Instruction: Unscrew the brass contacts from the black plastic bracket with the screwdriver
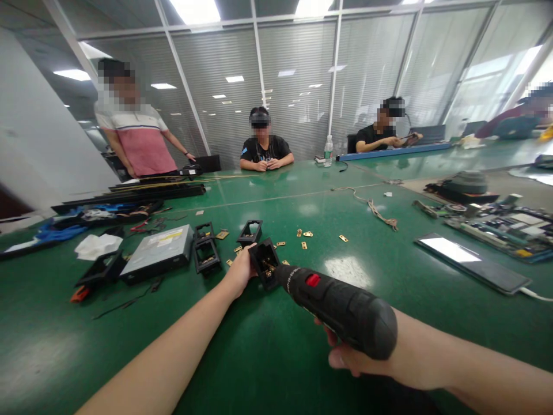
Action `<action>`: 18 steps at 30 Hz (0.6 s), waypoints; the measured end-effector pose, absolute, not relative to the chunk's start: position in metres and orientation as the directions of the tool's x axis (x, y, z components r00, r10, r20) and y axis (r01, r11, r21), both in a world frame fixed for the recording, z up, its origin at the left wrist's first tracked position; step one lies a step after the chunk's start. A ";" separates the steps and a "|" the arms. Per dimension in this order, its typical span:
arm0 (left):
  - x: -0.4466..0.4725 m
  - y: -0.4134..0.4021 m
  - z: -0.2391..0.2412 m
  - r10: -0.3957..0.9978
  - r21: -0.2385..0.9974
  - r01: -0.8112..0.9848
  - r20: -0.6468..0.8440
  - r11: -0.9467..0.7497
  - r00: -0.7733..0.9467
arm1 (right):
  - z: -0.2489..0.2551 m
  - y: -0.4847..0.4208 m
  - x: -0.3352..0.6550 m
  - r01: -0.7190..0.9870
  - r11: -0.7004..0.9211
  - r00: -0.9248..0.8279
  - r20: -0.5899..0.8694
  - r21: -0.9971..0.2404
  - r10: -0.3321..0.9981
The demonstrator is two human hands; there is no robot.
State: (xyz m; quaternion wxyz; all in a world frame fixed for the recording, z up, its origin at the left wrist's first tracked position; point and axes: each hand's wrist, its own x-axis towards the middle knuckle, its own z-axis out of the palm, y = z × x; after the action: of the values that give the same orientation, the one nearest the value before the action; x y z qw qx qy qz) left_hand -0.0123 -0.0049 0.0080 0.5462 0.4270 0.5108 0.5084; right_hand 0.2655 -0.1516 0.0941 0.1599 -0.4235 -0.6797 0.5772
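Note:
My right hand [354, 351] is wrapped round a black electric screwdriver [341, 305] with a red switch, its tip pointing into a small black plastic frame [264, 262]. My left hand [239, 271] grips that frame on its left side, holding it tilted on the green table [276, 357]. Brass parts show inside the frame. Two more black frames [206, 248] and another black frame [250, 232] lie just beyond. Small brass plates [305, 235] are scattered behind them.
A grey optical drive [161, 252] and a white cloth [95, 246] lie at left beside black rails [142, 193]. A phone [473, 262] and circuit boards [505, 227] lie at right. A frayed cord [375, 210] crosses the middle. Several people are at the far side.

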 end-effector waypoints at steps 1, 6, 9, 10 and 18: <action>-0.012 -0.005 0.008 0.991 0.985 -0.125 -0.128 0.122 -0.038 | 0.094 -0.152 0.266 0.402 -0.009 -0.585 -0.265 -0.916 0.766; -0.011 -0.006 0.009 0.990 0.984 -0.130 -0.131 0.125 -0.044 | 0.086 -0.157 0.267 0.428 0.038 -0.518 -0.210 -0.903 0.829; -0.012 -0.006 0.009 0.991 0.984 -0.132 -0.128 0.120 -0.051 | 0.082 -0.157 0.267 0.453 0.081 -0.487 -0.170 -0.888 0.857; -0.012 -0.006 0.009 0.990 0.984 -0.132 -0.127 0.119 -0.053 | 0.082 -0.157 0.267 0.463 0.072 -0.488 -0.186 -0.883 0.853; -0.011 -0.005 0.009 0.992 0.986 -0.122 -0.123 0.118 -0.040 | 0.084 -0.155 0.268 0.451 0.064 -0.499 -0.192 -0.890 0.845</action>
State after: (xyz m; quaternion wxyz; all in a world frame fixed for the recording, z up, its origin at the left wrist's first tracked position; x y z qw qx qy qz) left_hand -0.0108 -0.0049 0.0093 0.5464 0.4262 0.5102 0.5093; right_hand 0.2678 -0.1554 0.0841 0.1949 -0.4610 -0.7028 0.5056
